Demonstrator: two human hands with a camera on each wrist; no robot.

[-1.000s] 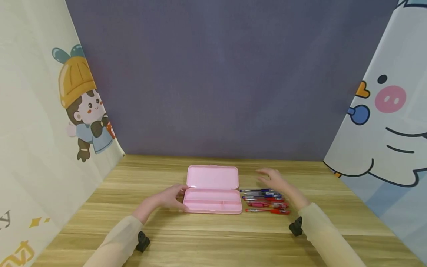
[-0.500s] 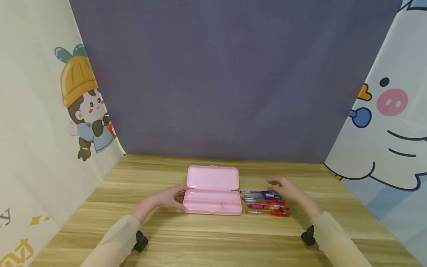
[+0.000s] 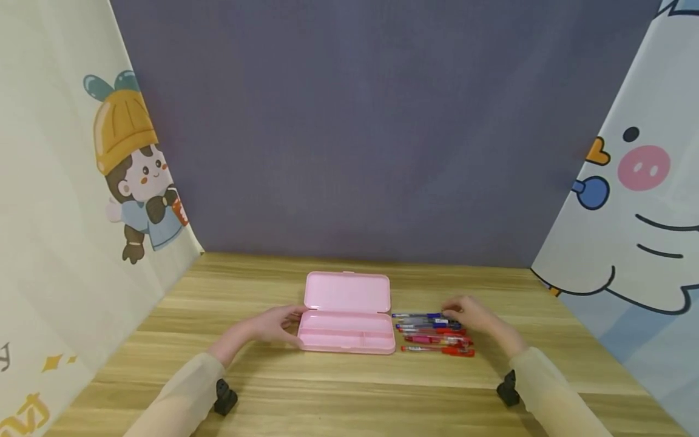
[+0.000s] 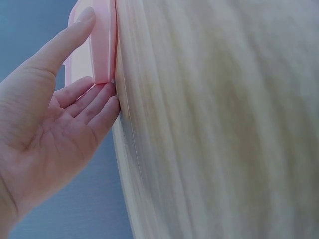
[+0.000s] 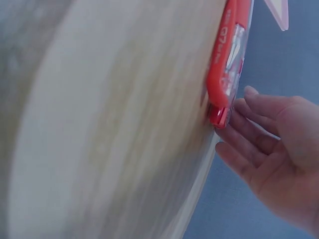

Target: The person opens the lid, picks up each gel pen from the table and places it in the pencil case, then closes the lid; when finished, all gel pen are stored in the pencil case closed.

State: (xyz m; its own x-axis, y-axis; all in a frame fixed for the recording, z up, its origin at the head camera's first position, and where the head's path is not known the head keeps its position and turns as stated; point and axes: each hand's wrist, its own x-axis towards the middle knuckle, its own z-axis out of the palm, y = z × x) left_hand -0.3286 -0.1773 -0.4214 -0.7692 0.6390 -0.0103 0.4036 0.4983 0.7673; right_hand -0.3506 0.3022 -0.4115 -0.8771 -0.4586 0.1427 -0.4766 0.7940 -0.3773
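Lowered since a second ago, the right hand point(image 3: 471, 314) meets the farthest blue pen point(image 3: 417, 315) (whether pinching it, I cannot tell), while the left hand point(image 3: 273, 325), clasped round the left end of the open pink pencil case point(image 3: 334, 322) on the tabletop point(image 3: 306, 388), probably steadies it.

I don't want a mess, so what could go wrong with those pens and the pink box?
The pens lie close together, so the right hand might knock others while lifting one. The left hand is at one end of the box; a push could slide it into the pens beside it.
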